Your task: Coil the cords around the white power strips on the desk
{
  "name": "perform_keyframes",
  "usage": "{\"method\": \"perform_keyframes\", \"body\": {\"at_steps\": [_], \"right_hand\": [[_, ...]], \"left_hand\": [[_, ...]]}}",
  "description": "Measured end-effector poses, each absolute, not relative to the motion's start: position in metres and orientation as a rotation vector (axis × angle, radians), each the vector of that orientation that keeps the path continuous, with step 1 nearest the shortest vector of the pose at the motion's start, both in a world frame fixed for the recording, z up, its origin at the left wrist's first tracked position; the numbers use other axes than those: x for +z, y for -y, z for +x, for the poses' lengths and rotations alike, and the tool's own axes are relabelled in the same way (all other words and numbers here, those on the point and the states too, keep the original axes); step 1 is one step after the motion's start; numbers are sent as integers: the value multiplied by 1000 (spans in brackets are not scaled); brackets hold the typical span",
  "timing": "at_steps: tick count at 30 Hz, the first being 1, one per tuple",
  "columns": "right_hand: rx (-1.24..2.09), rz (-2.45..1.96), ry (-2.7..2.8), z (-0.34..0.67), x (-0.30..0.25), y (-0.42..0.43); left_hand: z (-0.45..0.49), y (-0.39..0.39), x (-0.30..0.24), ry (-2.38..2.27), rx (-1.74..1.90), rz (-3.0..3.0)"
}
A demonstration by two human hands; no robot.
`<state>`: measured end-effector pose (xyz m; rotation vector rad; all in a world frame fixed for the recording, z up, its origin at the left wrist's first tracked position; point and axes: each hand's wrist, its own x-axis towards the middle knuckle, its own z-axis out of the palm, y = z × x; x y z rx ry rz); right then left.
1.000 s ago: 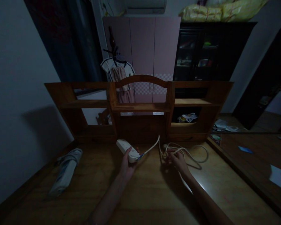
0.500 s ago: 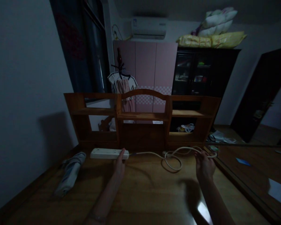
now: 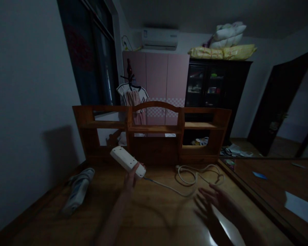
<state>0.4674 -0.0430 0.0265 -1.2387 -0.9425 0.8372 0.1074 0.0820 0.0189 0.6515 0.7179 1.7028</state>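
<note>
My left hand [image 3: 130, 177] grips one end of a white power strip [image 3: 127, 161] and holds it tilted up off the wooden desk [image 3: 149, 218]. Its white cable [image 3: 195, 172] runs right from the strip and lies in loose loops near the foot of the desk shelf. My right hand [image 3: 215, 201] hovers low over the desk to the right with fingers spread, blurred by motion, holding nothing and just short of the cable loops.
A wooden shelf unit [image 3: 154, 131] stands along the back of the desk. A folded umbrella [image 3: 77, 191] lies at the left. A second wooden surface with papers [image 3: 297, 205] adjoins on the right. A pink wardrobe [image 3: 156, 82] and dark cabinet [image 3: 215, 89] stand behind.
My left hand has lifted the power strip off the desk and tilted it. My right hand has let go of the cable, dropped lower and opened; the cable loops now lie on the desk.
</note>
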Motion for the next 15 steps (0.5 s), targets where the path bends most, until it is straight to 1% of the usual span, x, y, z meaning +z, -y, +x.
{"method": "perform_keyframes", "body": {"at_steps": [2,4,6,8,9,11,15], "right_hand": [[845,-1307,1007,462,24,55],[695,-1433,1179,453,23,66],[312,-1527,1397,442,26,75],[-115,-1488,1554,433,32,81],[-237,-1426,1607,429,36,83],[-318,-1300,1770,427,44,85],[-195,-1171,2024,438,58,82]], "left_hand": [[116,-60,35,-661,1601,790],[126,-37,55,-595,1514,902],[135,-17,74,-625,1408,962],[141,-2,87,-707,1353,986],[143,3,91,-742,1347,991],[143,9,93,-772,1335,1004],[132,15,76,-723,1200,1049]]}}
